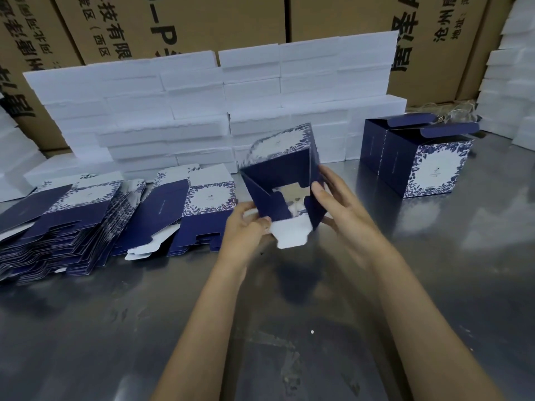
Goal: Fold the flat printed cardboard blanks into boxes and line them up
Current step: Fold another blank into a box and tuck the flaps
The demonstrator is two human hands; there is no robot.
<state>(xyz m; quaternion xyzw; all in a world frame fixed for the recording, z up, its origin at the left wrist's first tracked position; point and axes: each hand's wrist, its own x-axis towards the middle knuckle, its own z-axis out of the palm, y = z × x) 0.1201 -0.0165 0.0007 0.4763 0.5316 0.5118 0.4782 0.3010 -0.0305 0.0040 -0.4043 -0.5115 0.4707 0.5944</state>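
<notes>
A half-formed navy and white floral box [282, 166] is held above the metal table, its open end turned toward me and its flaps loose. My left hand [246, 227] grips the lower left flap, where a white flap [289, 234] sticks out. My right hand [338, 198] holds the box's right wall, thumb on the inner flap. Flat printed blanks [66, 224] lie in spread piles at the left. Two folded boxes [417, 157] stand side by side at the right, lids open.
A wall of stacked white foam blocks [202, 111] runs along the back of the steel table [260, 328]. Brown printed cartons [173, 21] rise behind it. More white foam is stacked at the far right [509, 82].
</notes>
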